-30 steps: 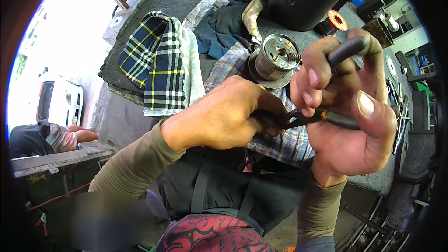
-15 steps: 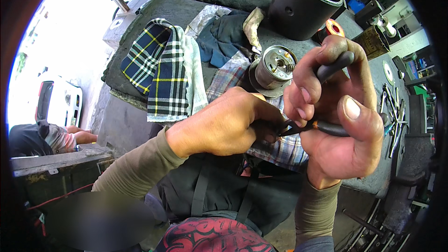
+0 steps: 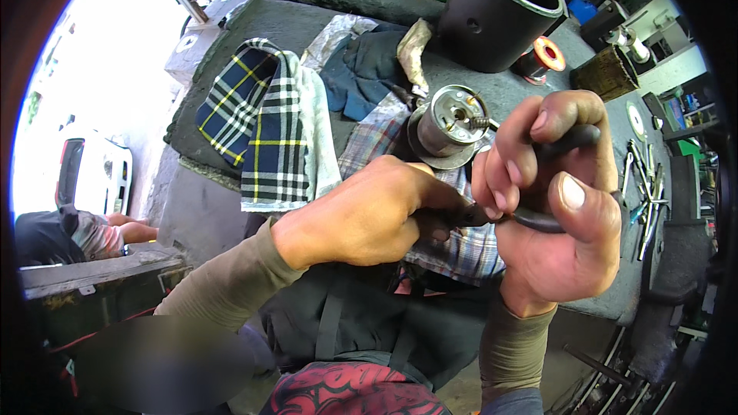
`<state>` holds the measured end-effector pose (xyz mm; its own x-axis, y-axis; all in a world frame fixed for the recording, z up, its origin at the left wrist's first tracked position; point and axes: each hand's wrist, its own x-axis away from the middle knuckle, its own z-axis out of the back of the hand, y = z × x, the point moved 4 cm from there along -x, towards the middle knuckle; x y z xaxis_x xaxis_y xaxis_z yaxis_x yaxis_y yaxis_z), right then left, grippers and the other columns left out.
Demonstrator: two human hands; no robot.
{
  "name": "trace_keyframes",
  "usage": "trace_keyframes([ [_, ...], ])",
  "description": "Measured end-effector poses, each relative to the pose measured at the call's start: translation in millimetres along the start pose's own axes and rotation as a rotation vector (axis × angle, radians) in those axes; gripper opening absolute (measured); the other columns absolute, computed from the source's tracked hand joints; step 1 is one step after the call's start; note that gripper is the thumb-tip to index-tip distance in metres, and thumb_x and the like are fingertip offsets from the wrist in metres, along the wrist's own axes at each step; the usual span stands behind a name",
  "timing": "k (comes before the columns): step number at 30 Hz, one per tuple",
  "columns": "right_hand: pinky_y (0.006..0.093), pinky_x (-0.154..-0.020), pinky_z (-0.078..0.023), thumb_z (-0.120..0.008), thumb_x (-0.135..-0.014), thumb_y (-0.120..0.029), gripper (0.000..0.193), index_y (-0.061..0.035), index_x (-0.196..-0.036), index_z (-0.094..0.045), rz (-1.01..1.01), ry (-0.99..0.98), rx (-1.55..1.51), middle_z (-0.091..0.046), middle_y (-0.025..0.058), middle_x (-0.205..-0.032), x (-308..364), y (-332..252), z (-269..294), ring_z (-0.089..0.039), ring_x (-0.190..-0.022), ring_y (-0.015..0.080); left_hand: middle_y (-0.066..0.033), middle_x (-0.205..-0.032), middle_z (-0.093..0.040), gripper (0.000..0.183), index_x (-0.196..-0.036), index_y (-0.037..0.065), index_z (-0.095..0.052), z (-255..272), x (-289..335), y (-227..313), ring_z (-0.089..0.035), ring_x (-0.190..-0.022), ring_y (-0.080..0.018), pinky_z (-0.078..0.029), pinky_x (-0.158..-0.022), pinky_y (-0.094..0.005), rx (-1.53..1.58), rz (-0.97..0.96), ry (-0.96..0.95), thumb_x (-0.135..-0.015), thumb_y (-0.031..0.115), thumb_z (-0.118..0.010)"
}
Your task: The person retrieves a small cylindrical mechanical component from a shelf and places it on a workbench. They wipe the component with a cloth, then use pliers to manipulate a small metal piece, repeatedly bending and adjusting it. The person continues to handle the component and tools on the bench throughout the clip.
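My right hand (image 3: 573, 261) is wrapped round the dark-handled pliers (image 3: 538, 220), palm turned up, with the handles spread between fingers and thumb. Its fingertips come close to the pliers' dark metal head. My left hand (image 3: 350, 215) is closed in a pinch at that head. Whatever small piece sits between its thumb and finger is hidden. Just beyond both hands, a round metal housing (image 3: 438, 129) with a coil spring (image 3: 478, 122) on its upper face stands on the bench. A faded plaid cloth (image 3: 480, 250) lies beneath the hands.
Folded blue plaid cloth (image 3: 265, 138) and a dark blue rag (image 3: 361, 69) lie on the left of the bench. Farther back stand a large black cylinder (image 3: 492, 19), a red spool (image 3: 547, 54) and a rusty can (image 3: 607, 74). Several metal tools (image 3: 649, 200) lie at right.
The pliers' handles have come closer together as my right fingers curled in. My left hand keeps its pinch at the head, nearly in the same place. The view has shifted slightly.
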<state>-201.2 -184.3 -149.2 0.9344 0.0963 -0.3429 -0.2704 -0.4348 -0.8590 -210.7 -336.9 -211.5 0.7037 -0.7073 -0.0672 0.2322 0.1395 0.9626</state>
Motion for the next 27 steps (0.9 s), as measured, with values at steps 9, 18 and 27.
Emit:
trace_keyframes([
  [9, 0.035, -0.06, -0.05, -0.065, -0.095, -0.025, 0.04, 0.001, -0.124, -0.055, 0.154, -0.046, 0.027, -0.052, 0.0119, -0.096, 21.8, -20.6, 12.6, -0.055, -0.073, 0.0195, -0.0165, -0.098, -0.076, 0.03, -0.113, 0.004, -0.078, -5.2, -0.3, 1.0, -0.072, -0.093, -0.0337, -0.057, -0.084, -0.0415, -0.207, -0.175, 0.064, -0.084, -0.001, -0.074],
  [18, 0.0387, -0.093, -0.046, -0.057, -0.091, -0.017, 0.036, -0.0003, -0.123, -0.054, 0.451, 0.424, 0.439, -0.056, 0.0159, -0.109, 65.6, -40.1, 65.0, -0.052, -0.101, 0.0222, -0.0115, -0.092, -0.077, 0.025, -0.11, 0.004, -0.079, -11.8, 6.0, 8.4, -0.07, -0.08, -0.0244, -0.055, -0.075, -0.0355, -0.289, -0.24, 0.233, -0.086, 0.007, -0.084],
  [27, 0.0294, -0.063, -0.046, -0.087, -0.082, -0.012, 0.028, -0.0008, -0.096, -0.065, 0.415, 0.391, 1.37, -0.063, 0.0092, -0.096, 105.8, -66.7, 74.2, -0.054, -0.074, 0.0137, -0.0098, -0.092, -0.076, 0.029, -0.108, 0.003, -0.079, -26.0, 13.1, 14.3, -0.068, -0.076, -0.0198, -0.055, -0.07, -0.0313, -0.369, -0.255, 0.364, -0.08, 0.004, -0.087],
])
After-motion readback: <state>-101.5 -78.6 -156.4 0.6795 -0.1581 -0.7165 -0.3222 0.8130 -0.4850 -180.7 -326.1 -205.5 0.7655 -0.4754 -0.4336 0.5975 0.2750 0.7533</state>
